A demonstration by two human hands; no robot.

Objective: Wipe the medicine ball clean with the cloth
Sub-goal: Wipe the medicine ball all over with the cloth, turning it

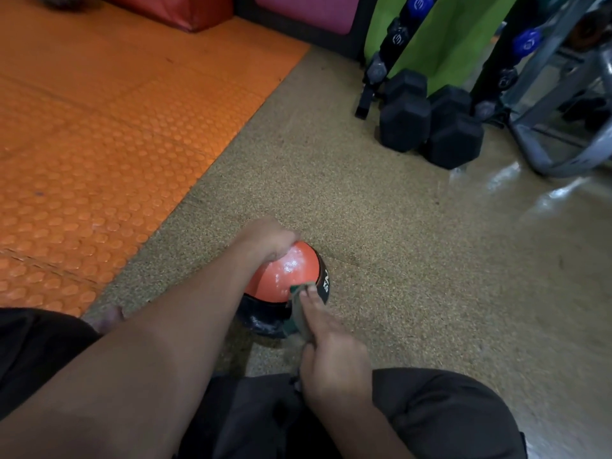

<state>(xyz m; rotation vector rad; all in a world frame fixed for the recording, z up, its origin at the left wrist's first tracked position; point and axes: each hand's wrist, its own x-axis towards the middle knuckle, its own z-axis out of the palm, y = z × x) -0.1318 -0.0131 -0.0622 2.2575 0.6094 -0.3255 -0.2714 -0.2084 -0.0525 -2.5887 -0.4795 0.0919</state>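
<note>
Down on the speckled floor (pixel 381 226) I've got my left hand (pixel 270 241) cupped over the medicine ball (pixel 284 276), right hand (pixel 331 352) pinching the cloth (pixel 299 309) against its side (mid-wipe), and next I'd roll it for the underside.

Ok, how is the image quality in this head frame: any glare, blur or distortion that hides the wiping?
Head view: glare speckles the medicine ball on its orange top and streaks the smooth floor at right; the right hand with the cloth and the left hand look slightly soft; wide-angle bending shows at the edges; the dumbbells are dim but readable.
</note>
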